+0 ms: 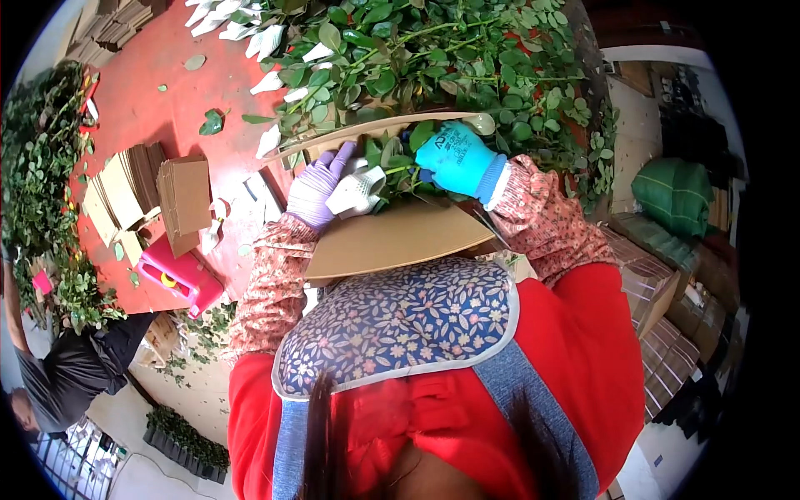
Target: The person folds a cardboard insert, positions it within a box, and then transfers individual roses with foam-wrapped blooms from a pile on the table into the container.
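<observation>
An open cardboard box (400,240) lies in front of me, one broad flap against my floral apron. Inside it is a leafy rose stem (400,164) whose head, in a white mesh sleeve (359,192), points left. My left hand (317,187), in a thin purple glove, rests beside the sleeved head, fingers over the box's inner side; whether it grips anything is unclear. My right hand (459,161), in a blue coated glove, is curled over the leafy stems at the box's right end; its fingertips are partly hidden.
More leafy stems (450,56) with white-sleeved heads cover the back of the red table (156,94). Folded cardboard pieces (184,200), a pink tape dispenser (181,275) and a loose sleeved head (211,236) lie left. A person in dark clothes (75,375) is at far left. Cartons (650,281) are stacked right.
</observation>
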Motion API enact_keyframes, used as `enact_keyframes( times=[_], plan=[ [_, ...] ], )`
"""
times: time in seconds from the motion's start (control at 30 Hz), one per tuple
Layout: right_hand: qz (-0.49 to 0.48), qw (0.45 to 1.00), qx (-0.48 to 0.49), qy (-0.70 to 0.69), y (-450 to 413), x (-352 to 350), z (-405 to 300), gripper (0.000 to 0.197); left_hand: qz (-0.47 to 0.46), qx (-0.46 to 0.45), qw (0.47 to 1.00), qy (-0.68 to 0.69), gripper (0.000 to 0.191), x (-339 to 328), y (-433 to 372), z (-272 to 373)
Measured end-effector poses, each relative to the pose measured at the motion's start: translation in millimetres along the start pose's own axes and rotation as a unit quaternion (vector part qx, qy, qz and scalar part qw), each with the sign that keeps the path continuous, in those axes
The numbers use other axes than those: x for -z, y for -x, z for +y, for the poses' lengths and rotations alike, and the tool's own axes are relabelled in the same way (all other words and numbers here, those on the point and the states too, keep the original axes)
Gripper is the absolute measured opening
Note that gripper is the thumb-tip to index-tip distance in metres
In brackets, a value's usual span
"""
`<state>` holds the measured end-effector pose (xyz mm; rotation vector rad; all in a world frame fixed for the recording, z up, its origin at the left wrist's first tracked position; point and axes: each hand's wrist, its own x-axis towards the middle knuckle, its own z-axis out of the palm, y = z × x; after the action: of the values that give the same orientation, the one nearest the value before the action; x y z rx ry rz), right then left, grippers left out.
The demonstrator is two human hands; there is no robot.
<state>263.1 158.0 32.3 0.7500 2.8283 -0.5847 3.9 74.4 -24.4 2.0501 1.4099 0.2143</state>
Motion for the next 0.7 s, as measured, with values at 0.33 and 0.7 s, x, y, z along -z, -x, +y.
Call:
enact_keyframes(
  times=[0.33,0.7],
  plan=[
    [0.141,0.985,-0.033,0.091,-39.7,-75.3,10.5,0.005,0.084,-0.003,0.988,0.129,0.046,-37.4,29.3,-20.5],
    [0.094,0.992,-0.056,0.056,-39.6,-69.3,7.0,0.007,0.203,-0.061,0.977,0.004,0.048,-23.9,27.6,-11.1]
  ],
)
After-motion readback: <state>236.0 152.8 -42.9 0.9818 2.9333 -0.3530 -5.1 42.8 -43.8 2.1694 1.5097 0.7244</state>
